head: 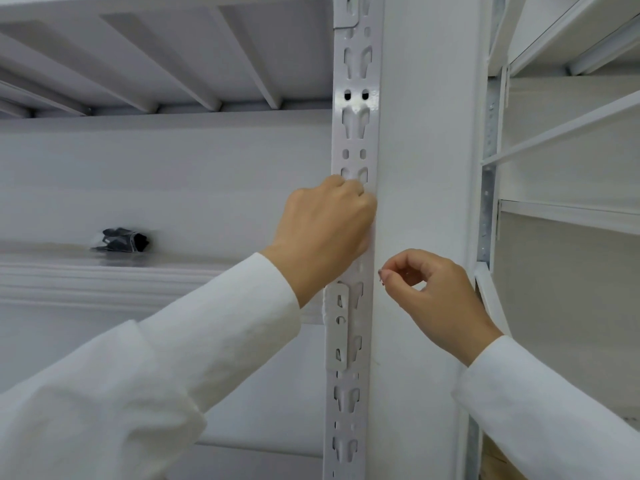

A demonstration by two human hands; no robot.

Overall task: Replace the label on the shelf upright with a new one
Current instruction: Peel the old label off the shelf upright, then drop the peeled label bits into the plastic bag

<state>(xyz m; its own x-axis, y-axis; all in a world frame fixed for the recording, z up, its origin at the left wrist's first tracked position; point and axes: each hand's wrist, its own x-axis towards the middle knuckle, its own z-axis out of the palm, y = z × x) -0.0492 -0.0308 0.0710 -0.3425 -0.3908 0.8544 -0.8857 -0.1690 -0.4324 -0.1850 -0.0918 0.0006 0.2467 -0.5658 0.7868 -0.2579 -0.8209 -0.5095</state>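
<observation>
The white slotted shelf upright [356, 126] runs top to bottom through the middle of the view. My left hand [325, 230] lies against its front face at mid height, fingers curled onto the metal and fingertips hidden. Just right of and below it, my right hand [433, 296] is at the upright's plain side face, with thumb and forefinger pinched on a tiny pale sliver, apparently the label's edge [381, 276]. No whole label shows; my left hand may cover it.
A shelf's ribbed underside [156, 64] is overhead at left. A small dark packet [121, 240] lies on the shelf at left. A white beam bracket [337, 327] clips onto the upright below my left hand. More white racking [571, 133] stands at right.
</observation>
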